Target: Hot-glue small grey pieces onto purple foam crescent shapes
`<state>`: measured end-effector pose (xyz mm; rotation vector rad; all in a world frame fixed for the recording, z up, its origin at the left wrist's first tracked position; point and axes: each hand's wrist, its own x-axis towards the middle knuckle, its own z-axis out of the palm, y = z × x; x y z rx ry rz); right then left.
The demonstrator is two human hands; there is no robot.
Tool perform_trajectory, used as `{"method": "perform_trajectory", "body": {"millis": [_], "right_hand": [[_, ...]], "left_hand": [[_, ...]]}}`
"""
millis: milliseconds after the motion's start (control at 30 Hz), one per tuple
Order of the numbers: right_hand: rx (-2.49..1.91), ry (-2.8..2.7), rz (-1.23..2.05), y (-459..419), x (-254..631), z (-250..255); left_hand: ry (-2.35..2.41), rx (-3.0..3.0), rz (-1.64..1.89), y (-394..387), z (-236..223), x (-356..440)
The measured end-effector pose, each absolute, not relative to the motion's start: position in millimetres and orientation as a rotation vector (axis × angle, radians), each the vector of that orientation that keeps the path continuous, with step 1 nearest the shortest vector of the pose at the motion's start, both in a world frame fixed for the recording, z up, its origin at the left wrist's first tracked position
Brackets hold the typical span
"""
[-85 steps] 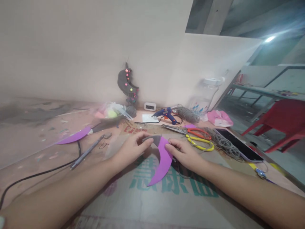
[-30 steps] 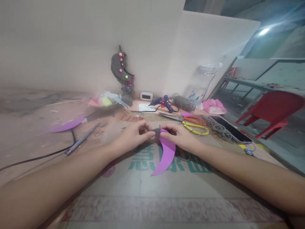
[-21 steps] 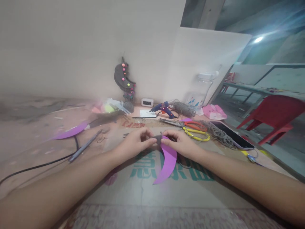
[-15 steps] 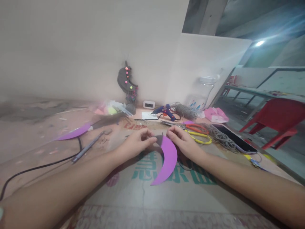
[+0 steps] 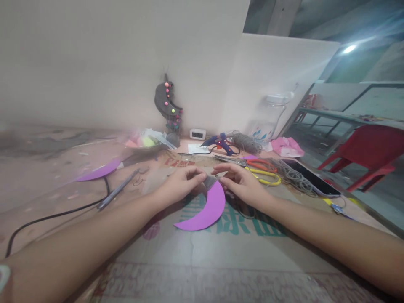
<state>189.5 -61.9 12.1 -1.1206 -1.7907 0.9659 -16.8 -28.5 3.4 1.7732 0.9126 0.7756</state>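
Observation:
A purple crescent cut-out, its upper end wrapped in grey yarn, is tilted over the printed cardboard. My left hand pinches the wrapped end between thumb and fingers. At the crescent's right edge, my right hand has its fingers curved, with a gap between thumb and forefinger. Whether its thumb touches the crescent I cannot tell. A thin loop of grey yarn lies below the right hand.
Behind my right hand lie scissors with orange and yellow handles, a glue gun, a yarn bundle and a phone. To the left are a pen, a black cord and another purple piece. A decorated grey crescent hangs on the wall.
The crescent has turned, its lower tip swinging left and slightly up. My left hand still pinches the wrapped end; my right thumb and forefinger have spread apart and shifted slightly left.

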Motion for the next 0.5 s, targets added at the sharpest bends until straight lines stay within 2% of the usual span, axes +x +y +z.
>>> {"method": "perform_trajectory", "body": {"millis": [333, 500], "right_hand": [[-1.03, -1.775, 1.057, -60.2, 190.8, 6.6], [-1.211, -1.83, 0.871, -59.7, 191.6, 10.5]], "left_hand": [[0.896, 1.801, 0.757, -24.4, -2.3, -18.9], [0.912, 1.824, 0.772, -23.7, -1.7, -18.9]]}}
